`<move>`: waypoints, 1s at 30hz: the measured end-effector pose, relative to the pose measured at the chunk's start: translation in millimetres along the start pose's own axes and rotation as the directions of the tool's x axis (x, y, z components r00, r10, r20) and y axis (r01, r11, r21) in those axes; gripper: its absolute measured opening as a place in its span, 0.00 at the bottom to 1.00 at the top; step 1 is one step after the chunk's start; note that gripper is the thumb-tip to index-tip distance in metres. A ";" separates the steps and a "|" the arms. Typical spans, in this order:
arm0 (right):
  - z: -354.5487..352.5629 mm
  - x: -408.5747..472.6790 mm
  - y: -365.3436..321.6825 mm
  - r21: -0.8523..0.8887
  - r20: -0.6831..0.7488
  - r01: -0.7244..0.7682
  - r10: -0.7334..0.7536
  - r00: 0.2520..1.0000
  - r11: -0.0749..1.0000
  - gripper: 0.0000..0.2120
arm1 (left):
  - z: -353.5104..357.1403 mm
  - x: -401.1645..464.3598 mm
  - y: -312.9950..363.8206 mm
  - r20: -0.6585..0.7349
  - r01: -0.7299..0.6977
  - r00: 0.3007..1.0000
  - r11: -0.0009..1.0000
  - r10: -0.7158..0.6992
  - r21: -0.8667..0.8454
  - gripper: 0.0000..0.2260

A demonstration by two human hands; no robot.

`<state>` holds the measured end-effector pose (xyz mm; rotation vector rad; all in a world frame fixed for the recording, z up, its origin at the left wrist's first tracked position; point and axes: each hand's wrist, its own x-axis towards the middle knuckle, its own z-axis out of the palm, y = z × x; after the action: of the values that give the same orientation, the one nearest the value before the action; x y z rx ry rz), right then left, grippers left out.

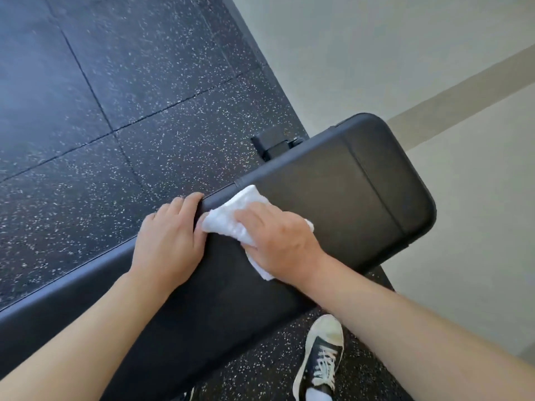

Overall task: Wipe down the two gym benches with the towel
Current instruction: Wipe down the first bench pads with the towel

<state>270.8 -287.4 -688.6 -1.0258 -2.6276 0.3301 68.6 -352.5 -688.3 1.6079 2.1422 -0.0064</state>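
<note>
A black padded gym bench [333,180] runs from the lower left to the upper right, ending near the wall. A crumpled white towel [231,217] lies on its pad near the far edge. My right hand [278,241] lies on top of the towel and presses it against the pad, fingers spread over the cloth. My left hand [168,241] rests on the bench's far edge beside the towel, with its fingers curled over that edge. Only this one bench is in view.
Black speckled rubber floor tiles [115,111] fill the left and top. A pale wall [405,53] stands behind the bench's end. The bench's black frame foot [275,144] shows under the pad. My shoe [321,357] stands on the floor by the bench's near side.
</note>
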 end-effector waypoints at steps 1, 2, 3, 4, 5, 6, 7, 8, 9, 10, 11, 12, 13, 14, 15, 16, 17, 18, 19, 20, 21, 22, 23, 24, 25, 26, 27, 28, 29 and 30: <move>-5.4 3.5 13.9 -0.017 0.012 0.054 -0.054 0.998 0.998 0.07 | -0.3 -5.5 -9.6 -0.007 0.002 1.000 1.000 -0.002 0.012 0.26; -10.8 8.1 29.6 -0.037 0.011 0.051 -0.051 0.999 0.998 0.08 | -0.3 -10.0 -17.2 -0.021 0.004 1.000 1.000 -0.004 0.018 0.26; -14.7 14.2 44.7 -0.064 -0.005 -0.020 0.020 1.000 0.998 0.08 | -0.2 -13.5 -23.6 -0.036 0.004 0.999 1.000 -0.003 0.018 0.25; -18.2 21.4 56.3 -0.086 -0.031 -0.154 0.152 0.988 0.984 0.08 | 0.0 -16.3 -28.1 -0.045 0.002 0.999 1.000 -0.002 0.014 0.25; -19.7 29.4 63.2 -0.082 -0.065 -0.326 0.322 0.945 0.942 0.09 | 0.3 -18.3 -31.8 -0.044 0.002 0.999 1.000 -0.001 0.011 0.24; -16.6 37.4 61.4 -0.052 -0.101 -0.480 0.473 0.875 0.876 0.10 | 0.0 -20.1 -35.8 -0.039 0.000 0.999 1.000 0.001 0.010 0.24; -9.2 45.0 49.8 -0.023 -0.141 -0.575 0.566 0.812 0.818 0.11 | -0.6 -22.1 -39.4 -0.037 -0.004 0.999 1.000 0.004 0.012 0.24; -1.0 52.4 28.7 -0.018 -0.156 -0.620 0.611 0.776 0.784 0.10 | -1.5 -24.5 -43.2 -0.034 -0.008 0.999 1.000 0.008 0.015 0.24; 9.3 57.3 3.1 -0.032 -0.165 -0.614 0.602 0.782 0.789 0.07 | -2.7 -27.1 -47.6 -0.026 -0.008 1.000 1.000 0.008 0.019 0.23; 21.2 60.4 -26.3 -0.047 -0.169 -0.539 0.525 0.834 0.841 0.04 | -3.8 -29.8 -53.6 -0.015 0.001 1.000 1.000 -0.001 0.022 0.23; 33.1 61.5 -56.4 -0.058 -0.164 -0.428 0.415 0.895 0.902 0.03 | -4.6 -32.8 -61.4 -0.005 0.014 1.000 1.000 -0.014 0.023 0.22; 42.9 59.1 -85.5 -0.044 -0.121 -0.340 0.332 0.935 0.940 0.05 | -4.7 -36.8 -70.1 -0.006 0.023 1.000 1.000 -0.023 0.020 0.22; 50.7 52.5 -110.8 -0.006 -0.068 -0.279 0.278 0.958 0.960 0.05 | -4.2 -41.9 -78.9 -0.020 0.029 0.999 0.999 -0.029 0.015 0.23; 54.4 44.4 -128.4 0.034 -0.036 -0.235 0.236 0.971 0.971 0.06 | -3.2 -49.0 -87.1 -0.046 0.038 0.998 0.999 -0.038 0.009 0.23; 54.5 35.5 -136.3 0.062 -0.019 -0.193 0.194 0.981 0.979 0.06 | -2.2 -56.6 -94.0 -0.079 0.050 0.996 0.999 -0.050 0.005 0.23; 48.6 27.0 -133.9 0.066 0.006 -0.140 0.140 0.990 0.988 0.06 | -1.3 -63.4 -98.3 -0.112 0.062 0.992 0.998 -0.061 0.007 0.23; 39.8 18.5 -121.6 0.031 0.022 -0.074 0.073 0.997 0.997 0.07 | 0.5 -68.1 -98.9 -0.134 0.070 0.989 0.997 -0.068 0.015 0.22; 28.8 9.9 -103.5 -0.024 0.032 -0.017 0.018 0.999 1.000 0.08 | 3.0 -70.0 -97.5 -0.148 0.079 0.986 0.997 -0.074 0.025 0.22; 16.7 2.4 -82.0 -0.083 0.033 0.002 0.000 0.999 0.997 0.09 | 5.7 -69.9 -95.9 -0.160 0.093 0.983 0.995 -0.087 0.030 0.22; 4.0 -2.6 -60.5 -0.142 0.013 -0.018 0.020 1.000 0.990 0.10 | 7.6 -68.8 -94.8 -0.172 0.105 0.980 0.994 -0.099 0.024 0.21; -5.6 -6.2 -43.1 -0.183 -0.015 -0.073 0.071 0.997 0.980 0.09 | 8.7 -67.4 -94.5 -0.179 0.110 0.978 0.994 -0.106 0.014 0.21; -10.9 -7.2 -36.1 -0.199 -0.031 -0.173 0.171 0.985 0.964 0.08 | 9.4 -66.8 -95.2 -0.183 0.111 0.977 0.994 -0.108 0.006 0.21; -8.8 -6.9 -41.4 -0.202 -0.053 -0.302 0.297 0.953 0.932 0.08 | 10.0 -67.3 -96.0 -0.182 0.108 0.978 0.994 -0.106 0.000 0.21; -0.3 -5.1 -57.8 -0.176 -0.086 -0.432 0.423 0.902 0.885 0.08 | 10.3 -68.1 -96.5 -0.177 0.101 0.979 0.995 -0.099 -0.001 0.21; 13.3 -3.5 -81.3 -0.120 -0.118 -0.524 0.511 0.851 0.843 0.09 | 9.9 -68.8 -96.9 -0.173 0.094 0.980 0.996 -0.093 -0.004 0.21; 28.7 -1.8 -110.1 -0.045 -0.133 -0.555 0.545 0.828 0.831 0.08 | 9.2 -68.8 -97.5 -0.169 0.090 0.981 0.996 -0.090 -0.010 0.21; 44.7 -0.6 -139.0 0.027 -0.135 -0.532 0.531 0.837 0.846 0.08 | 8.7 -68.4 -98.2 -0.163 0.089 0.982 0.996 -0.091 -0.017 0.21; 56.8 -0.2 -165.1 0.068 -0.123 -0.480 0.485 0.866 0.874 0.07 | 9.0 -68.4 -99.0 -0.157 0.092 0.983 0.996 -0.094 -0.023 0.21; 64.6 -0.7 -184.2 0.080 -0.107 -0.424 0.431 0.896 0.902 0.05 | 9.6 -68.3 -100.1 -0.150 0.095 0.984 0.995 -0.098 -0.025 0.21; 68.1 -2.6 -193.7 0.080 -0.093 -0.372 0.379 0.921 0.925 0.04 | 10.0 -68.5 -101.6 -0.143 0.093 0.985 0.995 -0.096 -0.023 0.21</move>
<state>128.4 -435.4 -690.8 -1.4844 -2.3000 0.4224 -5.8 -449.7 -699.5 1.5382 2.3203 0.1005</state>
